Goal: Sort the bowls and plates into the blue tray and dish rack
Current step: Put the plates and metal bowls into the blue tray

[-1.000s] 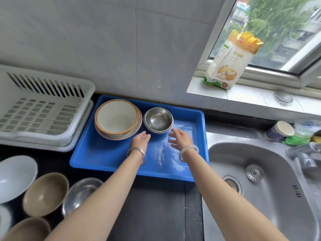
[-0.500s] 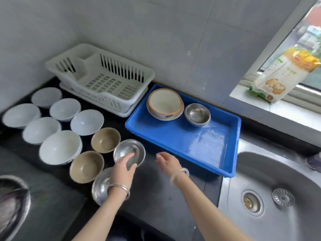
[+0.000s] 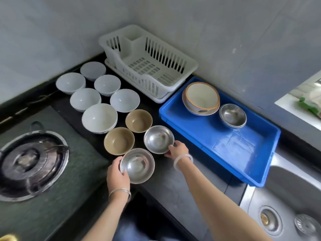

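Steel bowls, 2 of them, sit upright in the lower centre of the frame, and each hand has one. Left hand (image 3: 118,173) is at the left edge of the nearer steel bowl (image 3: 137,165); its fingers (image 3: 116,161) curl round the rim and grip it. Right hand (image 3: 177,151) is at the lower right edge of the farther steel bowl (image 3: 159,139), its fingers (image 3: 174,145) bent on the rim, so it grips this one too. I cannot tell if the bowls are lifted or resting on the black tabletop (image 3: 173,185). Each wrist has a bracelet.

Blue tray (image 3: 225,141) lies right of centre, its long side running toward the lower right. In its upper corner is a stack of cream bowls (image 3: 201,97) w/ orange rims, and just beside them, lower right, stacked small steel bowls (image 3: 232,115).

White dish rack (image 3: 147,61) stands at top centre by the wall, just beside the tray's upper left end.

Upper left of the gripped bowls are 2 brown bowls, front brown bowl (image 3: 119,140) and back brown bowl (image 3: 139,120), both close to the farther steel bowl. Further to the upper left stand 6 white bowls; the biggest white bowl (image 3: 99,118) is nearest the brown ones. Gas stove (image 3: 31,162) is at the lower left, metal sink (image 3: 286,214) at the lower right.
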`<action>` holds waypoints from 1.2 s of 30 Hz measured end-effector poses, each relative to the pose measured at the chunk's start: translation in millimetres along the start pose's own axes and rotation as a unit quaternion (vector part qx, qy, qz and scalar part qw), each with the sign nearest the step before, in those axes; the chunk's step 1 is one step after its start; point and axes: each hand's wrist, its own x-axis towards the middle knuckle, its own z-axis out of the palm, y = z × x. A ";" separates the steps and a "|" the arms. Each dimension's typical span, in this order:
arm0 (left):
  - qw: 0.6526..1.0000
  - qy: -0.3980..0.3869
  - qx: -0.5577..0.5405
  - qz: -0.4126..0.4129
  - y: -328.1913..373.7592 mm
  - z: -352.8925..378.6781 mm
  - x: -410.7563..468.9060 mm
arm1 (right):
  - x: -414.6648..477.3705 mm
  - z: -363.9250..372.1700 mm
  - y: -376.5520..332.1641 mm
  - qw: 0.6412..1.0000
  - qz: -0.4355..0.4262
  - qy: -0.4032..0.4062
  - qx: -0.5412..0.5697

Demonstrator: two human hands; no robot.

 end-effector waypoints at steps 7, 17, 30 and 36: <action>0.994 -0.065 -0.055 -0.074 -3.7 2.5 5.1 | -29.9 -27.1 -11.3 0.994 -0.088 0.051 -0.046; 0.939 -0.186 -0.230 -0.177 7.6 27.6 6.9 | -61.5 -30.9 14.9 0.958 -0.126 0.007 -0.258; 0.924 -0.263 -0.212 -0.182 5.2 26.0 22.7 | -53.7 -19.2 39.2 0.966 -0.103 0.022 -0.237; 0.917 -0.292 -0.197 -0.186 12.7 26.2 31.3 | -58.0 -19.2 44.2 0.997 0.021 -0.056 0.037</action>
